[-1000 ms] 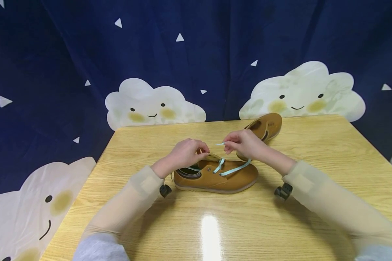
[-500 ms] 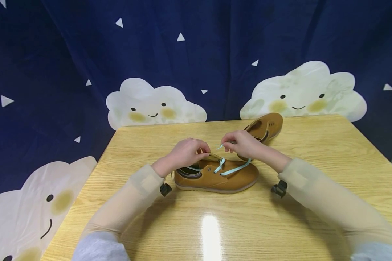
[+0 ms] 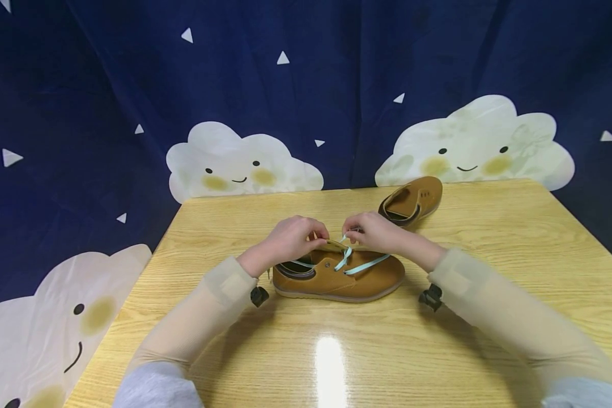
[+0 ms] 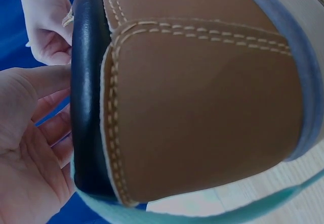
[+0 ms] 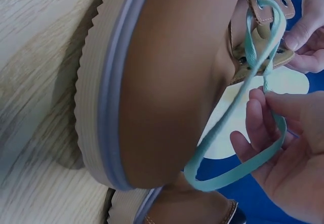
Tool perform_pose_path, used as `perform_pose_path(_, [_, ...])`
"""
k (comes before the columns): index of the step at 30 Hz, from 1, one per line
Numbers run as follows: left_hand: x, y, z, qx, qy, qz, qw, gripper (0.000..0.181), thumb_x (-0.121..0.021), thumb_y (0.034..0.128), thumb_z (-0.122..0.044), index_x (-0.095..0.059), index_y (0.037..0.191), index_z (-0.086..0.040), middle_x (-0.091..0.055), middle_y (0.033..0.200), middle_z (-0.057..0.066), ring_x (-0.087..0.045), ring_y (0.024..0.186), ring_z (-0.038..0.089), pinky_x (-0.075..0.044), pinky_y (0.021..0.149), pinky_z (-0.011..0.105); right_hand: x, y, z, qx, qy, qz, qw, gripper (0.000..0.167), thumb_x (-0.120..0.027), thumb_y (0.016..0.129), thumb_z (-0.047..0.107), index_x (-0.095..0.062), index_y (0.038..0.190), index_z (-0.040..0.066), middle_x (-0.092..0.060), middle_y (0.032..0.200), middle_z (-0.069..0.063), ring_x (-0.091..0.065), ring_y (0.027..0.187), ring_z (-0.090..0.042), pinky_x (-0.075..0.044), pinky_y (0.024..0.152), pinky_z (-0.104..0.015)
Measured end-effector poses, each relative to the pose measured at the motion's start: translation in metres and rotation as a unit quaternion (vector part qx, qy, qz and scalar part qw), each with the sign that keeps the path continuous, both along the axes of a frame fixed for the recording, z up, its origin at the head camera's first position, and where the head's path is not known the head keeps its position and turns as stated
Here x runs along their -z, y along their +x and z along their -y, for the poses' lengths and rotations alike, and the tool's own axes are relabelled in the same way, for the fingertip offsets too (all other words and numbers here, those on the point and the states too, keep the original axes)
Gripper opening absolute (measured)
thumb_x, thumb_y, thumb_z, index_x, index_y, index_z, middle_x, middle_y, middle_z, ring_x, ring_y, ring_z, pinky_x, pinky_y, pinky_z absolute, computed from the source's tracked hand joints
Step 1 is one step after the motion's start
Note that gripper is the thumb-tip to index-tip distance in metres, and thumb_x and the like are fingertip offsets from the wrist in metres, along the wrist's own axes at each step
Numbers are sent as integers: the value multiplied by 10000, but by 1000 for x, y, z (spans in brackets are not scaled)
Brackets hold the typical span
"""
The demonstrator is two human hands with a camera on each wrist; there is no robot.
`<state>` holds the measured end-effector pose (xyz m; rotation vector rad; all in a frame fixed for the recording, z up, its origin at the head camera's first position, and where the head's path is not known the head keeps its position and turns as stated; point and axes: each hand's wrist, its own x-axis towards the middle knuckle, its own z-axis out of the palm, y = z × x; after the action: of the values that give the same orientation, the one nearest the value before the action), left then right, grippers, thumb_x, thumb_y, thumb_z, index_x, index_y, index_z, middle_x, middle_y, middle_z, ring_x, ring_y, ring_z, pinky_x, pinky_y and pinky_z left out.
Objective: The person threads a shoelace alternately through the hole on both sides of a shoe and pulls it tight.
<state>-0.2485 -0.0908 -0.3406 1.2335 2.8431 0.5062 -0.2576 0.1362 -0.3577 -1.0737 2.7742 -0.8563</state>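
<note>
Shoe (image 3: 347, 284): brown, flat on the table, toe to my right.
Left hand (image 3: 293, 238): my thumb and finger pinch the far flap (image 3: 332, 246).
Right hand (image 3: 377, 232): my fingers pinch the blue-green lace (image 5: 237, 172) close to that flap.
Lacing: I think I am doing this bit now, but I cannot tell if the tip is in a hole (image 5: 243, 60).
Next move: it seems to need a still flap and a straight pull.
Table (image 3: 265, 362): shiny wood; other shoe (image 3: 428, 204) farther back.
Room: blue curtain (image 3: 347, 56), smiling clouds (image 3: 234, 153).
</note>
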Motion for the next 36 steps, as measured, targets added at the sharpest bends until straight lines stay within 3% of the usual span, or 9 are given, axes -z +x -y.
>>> perform_pose_path(9, [-1,0,-1,4,-23,2,10000,60,-679,929,-158,-736,945,-150,-702,886,-58,-633,776,81,-486,671,248,4,-2,1,-121,59,-177,9998,82,-630,944,71,-689,890,88,-618,714,33,-548,627,-75,-469,636,-313])
perform_pose_path(18, [-1,0,0,10,-41,-19,10000,56,-680,928,-160,-734,938,-151,-699,878,-63,-630,776,81,-484,670,247,2,-4,0,-92,-37,48,9999,105,-584,971,56,-683,944,78,-639,773,26,-566,652,-114,-480,622,-321])
perform_pose_path(30, [0,0,0,-23,-26,23,10000,49,-682,926,-158,-731,932,-157,-693,871,-71,-624,774,77,-479,667,245,3,-4,0,-133,2,3,9999,118,-582,968,41,-673,916,93,-633,767,30,-579,710,-122,-474,693,-349])
perform_pose_path(36, [1,-1,0,-56,-30,48,10000,53,-679,928,-160,-732,937,-159,-694,870,-71,-624,772,74,-480,668,246,5,-6,2,-189,-41,26,9998,104,-582,971,53,-680,937,64,-633,768,30,-561,677,-120,-464,628,-320])
